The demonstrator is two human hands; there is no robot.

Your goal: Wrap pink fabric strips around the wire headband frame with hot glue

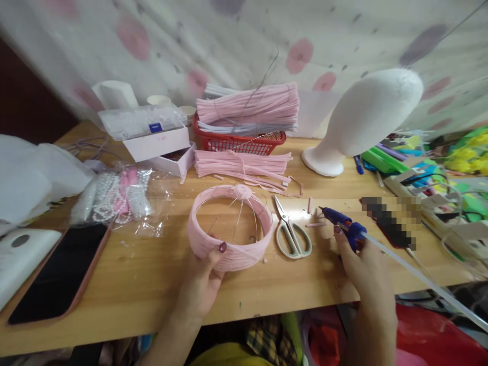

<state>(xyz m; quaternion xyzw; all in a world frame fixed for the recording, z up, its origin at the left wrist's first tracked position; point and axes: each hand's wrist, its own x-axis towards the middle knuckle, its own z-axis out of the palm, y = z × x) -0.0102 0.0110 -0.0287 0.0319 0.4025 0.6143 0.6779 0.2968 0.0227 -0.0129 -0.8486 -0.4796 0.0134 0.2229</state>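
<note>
A round pink band wrapped in fuzzy strips stands on the wooden table, with thin wires crossing inside it. My left hand grips its near edge, thumb on top. My right hand is closed around a blue glue gun, whose tip points left toward the band. A clear glue stick sticks out behind the gun. White-handled scissors lie shut between the band and the gun.
Bundles of pink strips lie behind the band, more in a red basket. A white foam head stands at the back right. A phone, bagged beads and a pink box are on the left.
</note>
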